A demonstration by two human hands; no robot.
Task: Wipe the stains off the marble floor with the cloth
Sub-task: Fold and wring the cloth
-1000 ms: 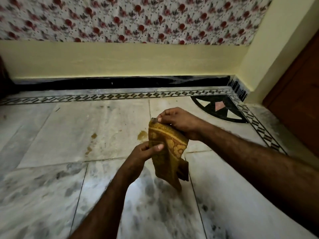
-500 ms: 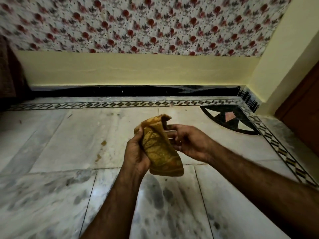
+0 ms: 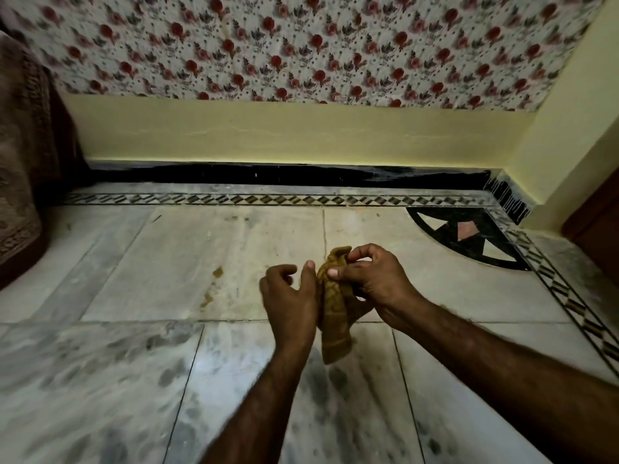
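Right fingers [image 3: 355, 255]: curled down over the top of the cloth [image 3: 335, 316]; thumb and fingertips pinch its bunched upper end.
Right hand [image 3: 375, 283]: centre of frame, a little right; back of the hand faces the camera, forearm runs off to the lower right.
Left thumb [image 3: 310, 273]: straight, pointing up, lying against the left edge of the cloth.
Left fingers [image 3: 278, 272]: loosely curled, spread away from the thumb, nothing between them; bare floor shows through the gap.
Left hand [image 3: 291, 303]: just left of the cloth, back to the camera, forearm runs down to the bottom edge.
Cloth: mustard yellow, patterned, gathered into a narrow bundle; hangs between the two hands, its lower end free below the left wrist, held up off the floor.
Stains [image 3: 217, 271]: two yellowish-brown marks on a pale slab, left of the hands, one above the other; the lower sits near the slab joint. Cloth apart from both.
Floor [image 3: 100, 380]: marble slabs, pale in the middle of the frame, grey-mottled across the bottom.
Border strip [image 3: 234, 199]: dark and light diamond pattern running across the frame above the slabs, turning down the right side.
Corner inlay [image 3: 432, 226]: black quarter circle with pale and pink wedges, right of centre.
Skirting [image 3: 268, 174]: black band under a yellow wall [image 3: 301, 135].
Floral covering [image 3: 301, 45]: red flowers on white, across the top.
Brown fabric [image 3: 23, 155]: hangs at the left edge.
Door [image 3: 599, 236]: brown wood, right edge.
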